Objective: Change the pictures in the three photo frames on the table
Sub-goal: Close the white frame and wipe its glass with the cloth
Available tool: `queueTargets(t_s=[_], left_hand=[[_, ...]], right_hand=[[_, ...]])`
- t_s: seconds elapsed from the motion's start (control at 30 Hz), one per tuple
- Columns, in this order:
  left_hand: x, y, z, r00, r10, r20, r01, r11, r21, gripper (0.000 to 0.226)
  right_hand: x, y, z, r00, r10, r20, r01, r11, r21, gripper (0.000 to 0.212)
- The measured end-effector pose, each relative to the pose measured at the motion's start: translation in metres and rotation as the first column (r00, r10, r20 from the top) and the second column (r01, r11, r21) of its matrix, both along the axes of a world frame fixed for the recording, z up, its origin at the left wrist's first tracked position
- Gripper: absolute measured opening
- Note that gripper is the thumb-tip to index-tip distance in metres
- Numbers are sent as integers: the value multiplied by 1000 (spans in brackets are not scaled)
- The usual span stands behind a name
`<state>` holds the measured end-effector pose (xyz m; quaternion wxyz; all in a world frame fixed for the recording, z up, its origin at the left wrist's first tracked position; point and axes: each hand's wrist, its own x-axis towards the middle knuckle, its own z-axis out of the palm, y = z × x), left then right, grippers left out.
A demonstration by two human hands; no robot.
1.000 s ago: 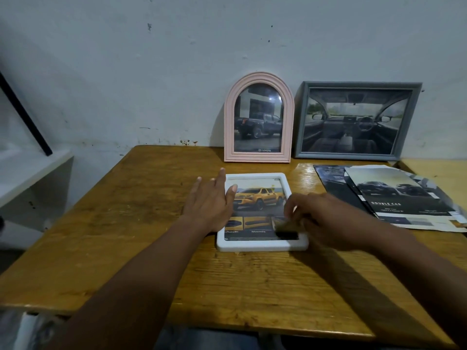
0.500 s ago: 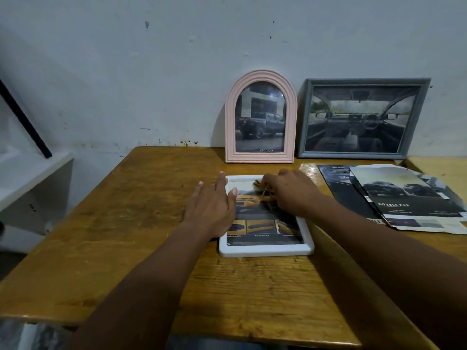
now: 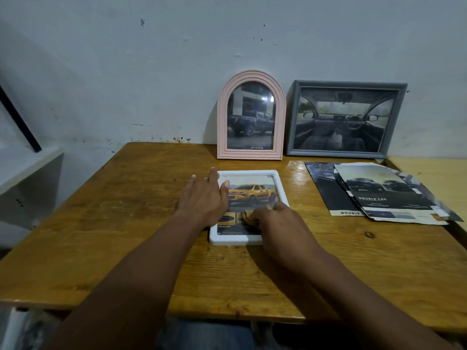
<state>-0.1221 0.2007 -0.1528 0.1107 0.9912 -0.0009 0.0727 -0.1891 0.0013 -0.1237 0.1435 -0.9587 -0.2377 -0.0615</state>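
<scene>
A white frame (image 3: 280, 184) lies flat on the wooden table (image 3: 131, 223) with a yellow pickup picture (image 3: 251, 194) in it. My left hand (image 3: 203, 202) lies flat with straight fingers on the frame's left edge. My right hand (image 3: 274, 224) rests on the lower right part of the picture, fingers bent down onto it; its fingertips are hidden. A pink arched frame (image 3: 251, 116) with a dark pickup photo and a grey frame (image 3: 343, 120) with a car interior photo lean upright against the wall.
Several loose car brochure pages (image 3: 379, 193) lie fanned out at the table's right. A second table surface (image 3: 434, 178) adjoins on the far right. A white shelf (image 3: 27, 168) and a black bar (image 3: 19, 120) stand at the left.
My right hand has slid from the top of the picture down to its lower right part. My left hand has stayed on the frame's left edge.
</scene>
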Motion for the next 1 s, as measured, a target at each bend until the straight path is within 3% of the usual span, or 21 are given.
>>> queueTargets(t_s=[0.17, 0.27, 0.33, 0.4, 0.5, 0.53, 0.6, 0.67, 0.73, 0.8, 1.0], left_hand=[[1, -1, 0, 1000, 17, -12, -16, 999, 40, 68], [0, -2, 1, 1000, 16, -13, -16, 999, 52, 69], [-2, -2, 3, 999, 13, -32, -11, 999, 43, 69], [-4, -5, 7, 999, 6, -53, -4, 999, 34, 70], [-2, -8, 19, 992, 16, -123, -17, 1000, -10, 70], [1, -8, 22, 988, 16, -151, -23, 999, -44, 70], [7, -5, 23, 986, 10, -166, -33, 990, -136, 72], [7, -2, 19, 990, -3, -144, -26, 979, -203, 72], [-2, -3, 12, 992, -47, -116, 21, 977, -213, 71], [-17, -5, 7, 987, -108, -115, 83, 975, -204, 71], [-43, -14, 7, 989, -51, -137, 13, 963, -269, 73]], right_hand=[[-3, -24, 10, 979, 143, -144, -125, 984, 129, 35], [15, -39, 24, 883, 302, -360, -196, 933, 303, 28], [29, -50, 34, 795, 355, -493, -74, 862, 501, 26], [47, -60, 44, 753, 342, -562, 151, 742, 653, 27], [81, -64, 60, 815, 136, -563, 386, 597, 703, 24], [94, -61, 62, 866, 15, -500, 387, 613, 688, 20], [120, -50, 57, 948, -169, -270, 305, 732, 610, 14], [138, -37, 41, 970, -206, -131, 243, 857, 453, 20], [146, -27, 14, 979, -150, -138, 184, 943, 277, 31], [140, -24, -6, 988, -107, -114, 125, 979, 162, 39], [107, -39, -18, 993, -115, -15, 116, 977, 181, 38]])
